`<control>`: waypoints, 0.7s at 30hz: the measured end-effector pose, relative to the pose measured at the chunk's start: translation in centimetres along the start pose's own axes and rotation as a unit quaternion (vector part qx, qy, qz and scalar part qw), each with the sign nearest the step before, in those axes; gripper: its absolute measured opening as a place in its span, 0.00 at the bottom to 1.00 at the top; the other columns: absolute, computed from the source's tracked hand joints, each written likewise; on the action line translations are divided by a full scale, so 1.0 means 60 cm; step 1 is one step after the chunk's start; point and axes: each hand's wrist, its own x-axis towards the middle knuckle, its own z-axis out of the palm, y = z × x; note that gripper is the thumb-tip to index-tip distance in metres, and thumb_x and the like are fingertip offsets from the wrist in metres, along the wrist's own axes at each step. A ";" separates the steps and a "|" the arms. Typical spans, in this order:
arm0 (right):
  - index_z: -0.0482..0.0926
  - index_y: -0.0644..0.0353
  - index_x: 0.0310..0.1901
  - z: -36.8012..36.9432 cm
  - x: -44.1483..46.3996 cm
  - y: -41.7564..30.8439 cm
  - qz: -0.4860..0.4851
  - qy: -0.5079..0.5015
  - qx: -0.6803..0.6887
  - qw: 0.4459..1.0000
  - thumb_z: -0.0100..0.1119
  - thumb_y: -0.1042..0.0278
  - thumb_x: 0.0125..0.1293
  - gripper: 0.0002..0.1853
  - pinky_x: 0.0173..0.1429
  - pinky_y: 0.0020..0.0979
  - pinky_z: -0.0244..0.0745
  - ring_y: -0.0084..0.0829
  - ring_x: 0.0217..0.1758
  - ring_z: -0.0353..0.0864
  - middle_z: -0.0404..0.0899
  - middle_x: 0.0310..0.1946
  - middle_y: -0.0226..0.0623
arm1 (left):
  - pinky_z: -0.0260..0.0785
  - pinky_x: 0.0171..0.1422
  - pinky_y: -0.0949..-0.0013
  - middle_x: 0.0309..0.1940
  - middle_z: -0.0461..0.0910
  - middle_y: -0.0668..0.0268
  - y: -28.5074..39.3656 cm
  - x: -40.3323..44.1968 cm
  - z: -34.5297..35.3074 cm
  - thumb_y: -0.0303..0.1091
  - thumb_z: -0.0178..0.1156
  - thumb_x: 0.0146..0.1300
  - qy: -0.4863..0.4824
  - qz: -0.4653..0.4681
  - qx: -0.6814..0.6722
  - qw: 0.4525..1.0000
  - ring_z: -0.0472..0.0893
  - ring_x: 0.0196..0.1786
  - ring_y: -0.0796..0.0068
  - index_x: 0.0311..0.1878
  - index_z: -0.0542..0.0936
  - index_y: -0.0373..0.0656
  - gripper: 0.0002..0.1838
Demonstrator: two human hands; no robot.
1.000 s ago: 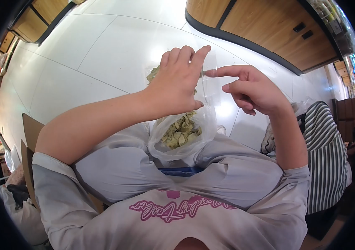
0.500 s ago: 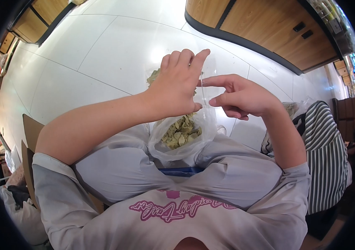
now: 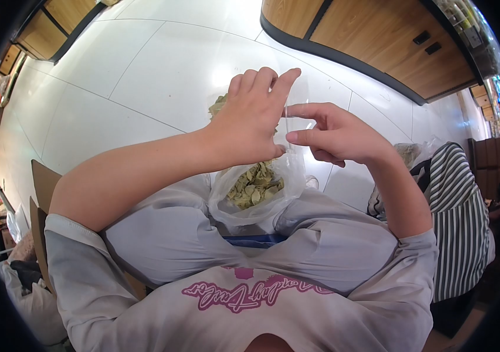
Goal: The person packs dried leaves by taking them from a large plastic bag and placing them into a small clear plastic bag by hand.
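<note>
My left hand (image 3: pixel 253 114) is above the floor with its thumb and index finger stretched apart, beside the edge of a clear plastic bag (image 3: pixel 298 94). My right hand (image 3: pixel 335 134) comes from the right. Its index finger reaches the clear plastic near my left hand, its thumb is apart below, and the other fingers are curled. Dry greenish leaves (image 3: pixel 217 107) show partly behind my left hand. Nearer my lap, a translucent white bag (image 3: pixel 290 205) stands with its mouth open, holding more dry leaves (image 3: pixel 256 186).
White floor tiles (image 3: pixel 138 76) spread ahead, with a curved wooden cabinet (image 3: pixel 373 41) at the upper right. A striped cloth bag (image 3: pixel 458 234) stands at the right. Cardboard flaps (image 3: pixel 44 182) rise at the left, by shelves. Plastic bags (image 3: pixel 27 299) lie at the lower left.
My right hand has moved left, closer to my left hand and the clear plastic, and its thumb has come nearer the bag's edge. My left hand has shifted only slightly.
</note>
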 end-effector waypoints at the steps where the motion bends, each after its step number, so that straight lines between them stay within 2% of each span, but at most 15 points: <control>1: 0.68 0.66 0.71 0.001 0.002 -0.001 0.013 -0.006 -0.001 1.000 0.63 0.55 0.69 0.34 0.15 0.24 0.56 0.17 0.10 0.61 0.65 0.11 0.25 | 0.56 0.68 0.53 0.55 0.66 0.51 0.000 -0.001 -0.002 0.36 0.78 0.41 -0.013 -0.001 0.002 1.000 0.66 0.60 0.53 0.75 0.57 0.36 0.57; 2: 0.68 0.66 0.71 0.001 0.003 -0.002 0.012 -0.006 -0.001 1.000 0.63 0.55 0.69 0.34 0.15 0.24 0.56 0.17 0.10 0.61 0.65 0.11 0.25 | 0.56 0.68 0.53 0.55 0.66 0.51 -0.001 -0.002 -0.001 0.36 0.78 0.41 -0.013 0.000 0.002 1.000 0.66 0.60 0.53 0.75 0.57 0.36 0.57; 4: 0.68 0.65 0.71 0.001 0.004 -0.001 0.032 -0.026 0.014 0.999 0.64 0.47 0.69 0.37 0.15 0.24 0.55 0.18 0.10 0.61 0.63 0.11 0.25 | 0.56 0.68 0.53 0.55 0.66 0.51 -0.005 -0.004 0.003 0.36 0.78 0.41 -0.013 0.002 0.007 1.000 0.66 0.60 0.52 0.75 0.57 0.36 0.57; 7: 0.69 0.64 0.70 -0.001 0.009 0.008 0.039 -0.019 0.043 0.998 0.62 0.44 0.70 0.37 0.15 0.23 0.54 0.17 0.11 0.60 0.62 0.11 0.24 | 0.56 0.68 0.53 0.55 0.67 0.51 -0.006 -0.004 0.002 0.37 0.80 0.40 -0.014 0.001 0.006 1.000 0.66 0.60 0.52 0.75 0.57 0.37 0.59; 11: 0.74 0.61 0.68 -0.013 0.003 0.006 0.008 0.012 0.041 0.999 0.61 0.45 0.71 0.32 0.15 0.23 0.54 0.16 0.11 0.59 0.63 0.11 0.24 | 0.57 0.68 0.52 0.55 0.67 0.51 -0.013 0.002 0.000 0.41 0.82 0.37 0.000 -0.007 0.008 1.000 0.67 0.59 0.52 0.75 0.57 0.37 0.61; 13: 0.79 0.59 0.64 -0.015 0.005 0.011 -0.051 0.058 0.073 0.994 0.61 0.46 0.72 0.28 0.15 0.22 0.53 0.15 0.11 0.58 0.63 0.12 0.23 | 0.57 0.67 0.52 0.56 0.67 0.54 -0.018 0.004 0.004 0.44 0.84 0.35 0.002 -0.031 -0.012 0.999 0.67 0.59 0.53 0.76 0.57 0.44 0.64; 15: 0.81 0.58 0.61 -0.013 0.003 0.011 -0.062 0.075 0.076 0.992 0.60 0.47 0.73 0.25 0.15 0.22 0.52 0.15 0.10 0.55 0.62 0.10 0.22 | 0.57 0.67 0.53 0.57 0.67 0.54 -0.019 0.004 0.004 0.46 0.85 0.35 0.004 -0.030 -0.022 0.999 0.67 0.59 0.53 0.76 0.57 0.44 0.64; 18: 0.80 0.59 0.62 -0.016 -0.001 0.010 -0.051 0.017 0.117 0.992 0.55 0.46 0.75 0.26 0.15 0.23 0.49 0.15 0.09 0.53 0.59 0.09 0.22 | 0.57 0.67 0.53 0.57 0.67 0.54 -0.015 0.005 0.000 0.47 0.85 0.34 0.005 -0.027 -0.036 0.999 0.68 0.59 0.54 0.76 0.57 0.44 0.65; 20: 0.78 0.59 0.64 -0.015 0.000 0.008 0.013 -0.063 0.169 0.984 0.50 0.43 0.78 0.28 0.14 0.23 0.48 0.16 0.08 0.51 0.57 0.08 0.22 | 0.57 0.67 0.53 0.57 0.67 0.54 -0.013 0.006 -0.002 0.47 0.85 0.34 0.005 -0.025 -0.039 0.999 0.68 0.59 0.54 0.76 0.57 0.44 0.65; 21: 0.78 0.59 0.64 -0.015 0.001 0.011 0.012 -0.063 0.169 0.984 0.50 0.43 0.78 0.28 0.14 0.23 0.48 0.16 0.08 0.51 0.57 0.08 0.22 | 0.57 0.67 0.54 0.56 0.68 0.55 -0.012 0.007 -0.003 0.47 0.85 0.34 0.008 -0.020 -0.039 0.999 0.68 0.58 0.55 0.77 0.57 0.44 0.65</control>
